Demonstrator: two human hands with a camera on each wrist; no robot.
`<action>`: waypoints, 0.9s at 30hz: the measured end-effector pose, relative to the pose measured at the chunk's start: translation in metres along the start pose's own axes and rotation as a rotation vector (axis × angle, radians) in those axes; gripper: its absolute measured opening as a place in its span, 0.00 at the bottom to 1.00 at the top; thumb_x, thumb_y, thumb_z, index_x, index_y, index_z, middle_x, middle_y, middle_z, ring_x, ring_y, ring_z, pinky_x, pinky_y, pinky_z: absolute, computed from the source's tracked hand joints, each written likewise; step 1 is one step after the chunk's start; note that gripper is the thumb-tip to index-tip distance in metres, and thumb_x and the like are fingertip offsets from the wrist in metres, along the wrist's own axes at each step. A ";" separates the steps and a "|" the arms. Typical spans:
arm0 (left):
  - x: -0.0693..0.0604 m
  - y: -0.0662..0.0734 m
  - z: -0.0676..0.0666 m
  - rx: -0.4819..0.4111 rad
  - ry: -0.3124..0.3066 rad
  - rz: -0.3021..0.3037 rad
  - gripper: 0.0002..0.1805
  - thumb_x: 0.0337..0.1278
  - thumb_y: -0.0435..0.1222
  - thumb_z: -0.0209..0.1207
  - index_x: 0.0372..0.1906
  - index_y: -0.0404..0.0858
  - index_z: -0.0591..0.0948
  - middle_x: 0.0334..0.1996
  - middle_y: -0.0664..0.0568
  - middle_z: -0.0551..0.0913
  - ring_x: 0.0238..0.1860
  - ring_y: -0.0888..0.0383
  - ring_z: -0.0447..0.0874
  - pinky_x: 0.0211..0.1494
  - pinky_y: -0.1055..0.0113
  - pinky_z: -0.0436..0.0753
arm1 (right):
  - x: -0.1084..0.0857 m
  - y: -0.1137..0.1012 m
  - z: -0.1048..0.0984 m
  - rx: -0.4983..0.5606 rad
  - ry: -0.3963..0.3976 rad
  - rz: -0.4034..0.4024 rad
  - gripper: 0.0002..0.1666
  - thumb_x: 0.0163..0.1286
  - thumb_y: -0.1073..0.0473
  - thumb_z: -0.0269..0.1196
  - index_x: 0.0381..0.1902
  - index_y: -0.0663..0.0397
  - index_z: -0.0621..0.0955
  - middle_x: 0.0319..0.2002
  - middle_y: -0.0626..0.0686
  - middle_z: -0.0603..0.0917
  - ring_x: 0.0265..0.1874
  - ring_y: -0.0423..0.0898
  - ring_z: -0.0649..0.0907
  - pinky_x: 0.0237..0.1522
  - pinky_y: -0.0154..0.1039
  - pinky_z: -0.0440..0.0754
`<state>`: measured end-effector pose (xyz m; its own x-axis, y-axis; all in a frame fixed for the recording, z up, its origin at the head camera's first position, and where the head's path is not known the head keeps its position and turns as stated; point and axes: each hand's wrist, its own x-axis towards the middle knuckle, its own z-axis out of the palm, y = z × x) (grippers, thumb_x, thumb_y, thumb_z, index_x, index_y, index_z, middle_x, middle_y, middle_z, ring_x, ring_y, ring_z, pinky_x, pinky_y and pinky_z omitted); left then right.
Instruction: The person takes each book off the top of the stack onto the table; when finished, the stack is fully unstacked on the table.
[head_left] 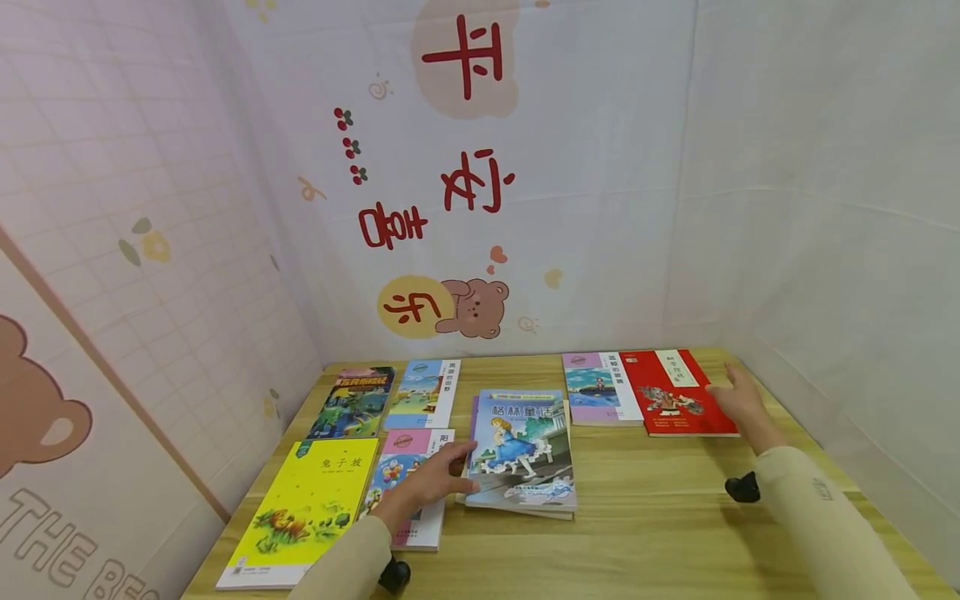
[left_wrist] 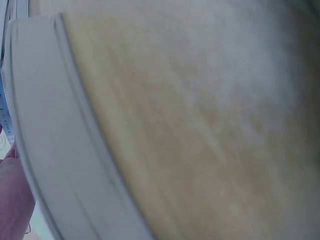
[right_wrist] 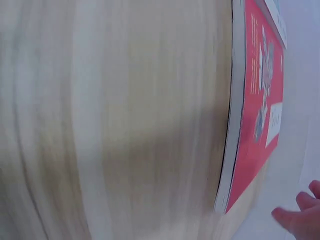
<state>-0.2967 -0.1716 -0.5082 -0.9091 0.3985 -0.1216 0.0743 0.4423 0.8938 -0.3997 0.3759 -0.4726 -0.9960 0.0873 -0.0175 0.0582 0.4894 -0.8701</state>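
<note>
In the head view my left hand (head_left: 435, 477) is at the left edge of a small stack, its thumb and fingers spread apart along that side. On top of the stack lies a blue fairy-tale book (head_left: 522, 454) with a girl in a blue dress on its cover. My right hand (head_left: 745, 407) reaches to the right side of a red book (head_left: 675, 392), thumb near its edge. The right wrist view shows the fingertips (right_wrist: 282, 216) apart from the red book (right_wrist: 260, 95). Only part of my left hand (left_wrist: 15, 195) shows in the left wrist view.
Left on the wooden table (head_left: 637, 517) lie a yellow book (head_left: 307, 500), a pink-and-white book (head_left: 423, 533), a dark green book (head_left: 356, 404) and a blue-and-white book (head_left: 420, 396). A lilac-edged book (head_left: 600, 390) adjoins the red one. White printed cloth (head_left: 600, 208) stands behind.
</note>
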 end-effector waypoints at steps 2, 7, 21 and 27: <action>0.000 0.000 0.000 0.004 0.000 0.006 0.43 0.56 0.39 0.70 0.75 0.38 0.64 0.73 0.39 0.61 0.72 0.40 0.60 0.70 0.44 0.64 | -0.002 -0.005 0.007 0.019 -0.031 0.002 0.45 0.79 0.54 0.48 0.77 0.61 0.34 0.75 0.74 0.38 0.72 0.74 0.45 0.67 0.70 0.51; 0.000 0.001 -0.001 -0.007 -0.005 0.020 0.44 0.57 0.38 0.70 0.76 0.35 0.61 0.72 0.37 0.61 0.71 0.39 0.62 0.69 0.43 0.65 | -0.009 -0.019 0.028 0.112 -0.111 0.003 0.44 0.80 0.57 0.48 0.78 0.61 0.36 0.75 0.73 0.41 0.71 0.72 0.53 0.67 0.65 0.60; 0.003 0.001 0.000 -0.039 -0.021 0.027 0.45 0.58 0.37 0.70 0.76 0.33 0.60 0.69 0.40 0.66 0.68 0.41 0.66 0.68 0.46 0.68 | -0.042 -0.058 0.104 0.371 -0.257 0.021 0.40 0.77 0.63 0.53 0.78 0.67 0.47 0.73 0.73 0.55 0.69 0.67 0.63 0.67 0.57 0.65; 0.000 0.004 -0.002 -0.073 -0.041 0.049 0.45 0.59 0.35 0.68 0.76 0.30 0.58 0.70 0.36 0.62 0.69 0.38 0.64 0.67 0.44 0.68 | -0.066 -0.073 0.135 0.425 -0.292 0.034 0.40 0.75 0.64 0.58 0.76 0.68 0.53 0.71 0.73 0.59 0.68 0.67 0.66 0.66 0.57 0.67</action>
<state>-0.2970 -0.1713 -0.5040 -0.8875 0.4513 -0.0927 0.0873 0.3624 0.9279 -0.3473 0.2171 -0.4742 -0.9749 -0.1784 -0.1331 0.1186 0.0898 -0.9889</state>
